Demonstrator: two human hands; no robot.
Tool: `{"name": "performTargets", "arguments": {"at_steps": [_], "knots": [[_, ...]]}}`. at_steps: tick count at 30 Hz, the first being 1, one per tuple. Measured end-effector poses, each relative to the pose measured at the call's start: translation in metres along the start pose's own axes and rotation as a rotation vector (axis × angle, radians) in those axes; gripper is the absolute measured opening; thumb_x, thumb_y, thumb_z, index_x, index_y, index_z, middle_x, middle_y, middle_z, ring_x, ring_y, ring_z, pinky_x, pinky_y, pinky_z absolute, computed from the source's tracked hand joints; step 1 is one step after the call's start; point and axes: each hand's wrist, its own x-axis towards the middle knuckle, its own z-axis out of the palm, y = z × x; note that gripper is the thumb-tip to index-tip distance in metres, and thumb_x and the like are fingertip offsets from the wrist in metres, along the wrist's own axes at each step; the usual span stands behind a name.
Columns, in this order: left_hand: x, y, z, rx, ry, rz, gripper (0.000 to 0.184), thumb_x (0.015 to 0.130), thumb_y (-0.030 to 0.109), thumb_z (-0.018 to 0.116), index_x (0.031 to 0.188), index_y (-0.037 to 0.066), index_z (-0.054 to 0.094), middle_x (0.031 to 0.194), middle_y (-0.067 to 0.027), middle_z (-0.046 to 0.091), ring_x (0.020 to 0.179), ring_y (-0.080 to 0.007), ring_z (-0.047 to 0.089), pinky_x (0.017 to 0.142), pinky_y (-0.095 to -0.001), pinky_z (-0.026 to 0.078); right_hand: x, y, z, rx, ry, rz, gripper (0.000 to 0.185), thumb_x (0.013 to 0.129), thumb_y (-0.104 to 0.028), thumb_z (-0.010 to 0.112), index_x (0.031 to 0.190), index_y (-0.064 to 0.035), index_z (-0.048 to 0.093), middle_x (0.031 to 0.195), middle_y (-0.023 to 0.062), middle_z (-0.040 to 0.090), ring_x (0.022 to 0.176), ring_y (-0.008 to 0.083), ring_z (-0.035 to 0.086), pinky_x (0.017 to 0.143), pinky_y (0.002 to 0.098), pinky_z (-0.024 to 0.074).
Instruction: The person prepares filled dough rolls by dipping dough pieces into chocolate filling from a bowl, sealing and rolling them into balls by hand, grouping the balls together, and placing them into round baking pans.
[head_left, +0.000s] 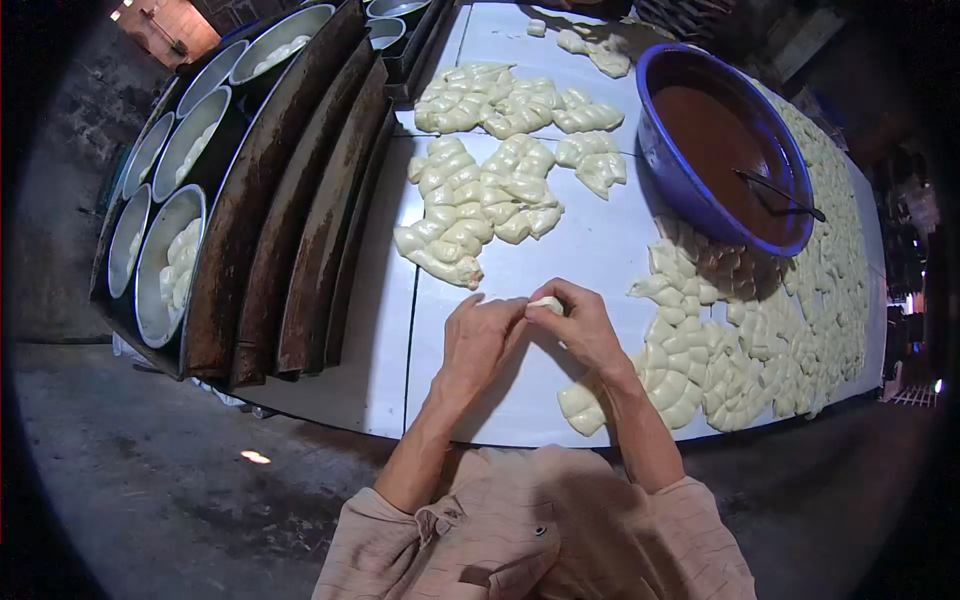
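Observation:
Over the near middle of the white table, my right hand (583, 322) pinches a small pale dough piece (546, 305) between thumb and fingers. My left hand (484, 335) is right beside it, its fingertips meeting the right hand's near the dough; whether it grips anything is hidden. Shaped pale dough pieces (520, 190) lie in joined clusters beyond my hands. A wide spread of more dough pieces (760, 350) covers the table's right side, and a few (583, 408) lie close to my right forearm.
A blue basin (655, 165) of brown liquid, with a dark-handled utensil (775, 190) in it, stands at the back right. On the left, dark trays (270, 210) lean in a row beside round metal tins (150, 300) holding dough. The white table's (490, 425) curved near edge is before me.

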Motion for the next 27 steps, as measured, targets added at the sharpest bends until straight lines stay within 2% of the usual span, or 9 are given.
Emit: {"name": "performTargets", "arguments": {"at_steps": [4, 8, 12, 14, 18, 19, 21, 24, 27], "knots": [[-0.01, -0.003, 0.015, 0.102, 0.002, 0.052, 0.017, 0.087, 0.013, 0.067, 0.104, 0.012, 0.071, 0.096, -0.0096, 0.072, 0.09, -0.0292, 0.069, 0.102, -0.0556, 0.041, -0.002, -0.005, -0.008, 0.335, -0.163, 0.264, 0.016, 0.076, -0.013, 0.073, 0.084, -0.0018, 0.065, 0.078, 0.0, 0.061, 0.07, 0.0077, 0.055, 0.064, 0.0239, 0.0459], [-0.02, -0.017, 0.038, 0.189, 0.095, 0.105, 0.027, 0.088, 0.017, 0.066, 0.115, 0.01, 0.065, 0.118, -0.0092, 0.068, 0.116, -0.0321, 0.06, 0.104, -0.0591, 0.038, -0.027, -0.009, -0.032, 0.738, -0.213, 0.165, 0.026, 0.058, -0.01, 0.076, 0.08, -0.0024, 0.065, 0.073, 0.0052, 0.063, 0.065, 0.0139, 0.059, 0.057, 0.0256, 0.0462], [-0.023, -0.003, 0.026, 0.301, 0.004, 0.067, 0.063, 0.084, 0.039, 0.072, 0.135, 0.007, 0.053, 0.133, -0.0166, 0.059, 0.13, -0.0319, 0.05, 0.112, -0.0635, 0.021, -0.014, -0.017, -0.05, 0.834, -0.057, 0.026, 0.045, 0.084, -0.027, 0.073, 0.116, 0.0012, 0.059, 0.098, 0.0101, 0.067, 0.087, 0.0185, 0.067, 0.078, 0.0322, 0.0558], [-0.015, 0.009, 0.018, 0.291, 0.054, 0.078, 0.087, 0.073, 0.052, 0.078, 0.14, 0.005, 0.049, 0.138, -0.0201, 0.054, 0.126, -0.0323, 0.054, 0.114, -0.067, 0.007, -0.011, -0.017, -0.052, 0.698, 0.015, 0.128, 0.035, 0.089, -0.016, 0.065, 0.119, 0.002, 0.06, 0.101, 0.0087, 0.067, 0.09, 0.0163, 0.066, 0.08, 0.0294, 0.0546], [0.02, 0.034, 0.005, -0.401, -0.014, -0.073, 0.06, 0.079, 0.039, 0.079, 0.122, 0.001, 0.064, 0.117, -0.0176, 0.068, 0.098, -0.0291, 0.07, 0.115, -0.0596, 0.02, -0.016, -0.008, -0.044, 0.568, 0.019, 0.147, 0.03, 0.09, -0.009, 0.064, 0.118, 0.0015, 0.061, 0.101, 0.0077, 0.068, 0.089, 0.0141, 0.066, 0.078, 0.0256, 0.0542], [0.026, 0.045, 0.001, -0.653, -0.088, -0.258, 0.04, 0.084, 0.027, 0.076, 0.114, 0.001, 0.069, 0.1, -0.0147, 0.074, 0.091, -0.0225, 0.071, 0.107, -0.0476, 0.039, -0.019, -0.013, -0.044, 0.647, -0.013, 0.17, 0.029, 0.089, -0.011, 0.068, 0.114, 0.0009, 0.062, 0.1, 0.0069, 0.068, 0.087, 0.0124, 0.066, 0.076, 0.0232, 0.0537], [0.03, 0.041, 0.008, -0.684, -0.139, -0.347, 0.033, 0.088, 0.018, 0.074, 0.115, -0.001, 0.069, 0.106, -0.0108, 0.072, 0.091, -0.0103, 0.066, 0.075, -0.0258, 0.053, -0.021, -0.015, -0.046, 0.521, 0.088, 0.206, 0.024, 0.087, -0.013, 0.071, 0.106, 0.0002, 0.064, 0.097, 0.0067, 0.069, 0.085, 0.0136, 0.065, 0.075, 0.0254, 0.0527], [0.035, 0.045, 0.016, -0.787, -0.194, -0.385, 0.043, 0.091, 0.016, 0.07, 0.128, -0.002, 0.06, 0.115, -0.0155, 0.069, 0.101, -0.0161, 0.066, 0.085, -0.0288, 0.052, -0.028, -0.016, -0.046, -0.158, 0.424, -0.089, 0.021, 0.083, -0.012, 0.074, 0.099, -0.0001, 0.066, 0.094, 0.0077, 0.069, 0.085, 0.0164, 0.065, 0.076, 0.0291, 0.0516], [0.044, 0.069, 0.038, -0.827, 0.038, -0.277, 0.057, 0.094, 0.013, 0.065, 0.143, -0.002, 0.042, 0.127, -0.0206, 0.061, 0.115, -0.0226, 0.061, 0.094, -0.0304, 0.05, -0.027, -0.012, -0.06, -0.063, 0.492, -0.224, 0.02, 0.08, -0.009, 0.076, 0.096, 0.0, 0.067, 0.092, 0.0095, 0.068, 0.085, 0.0186, 0.064, 0.076, 0.0317, 0.0507]]}}
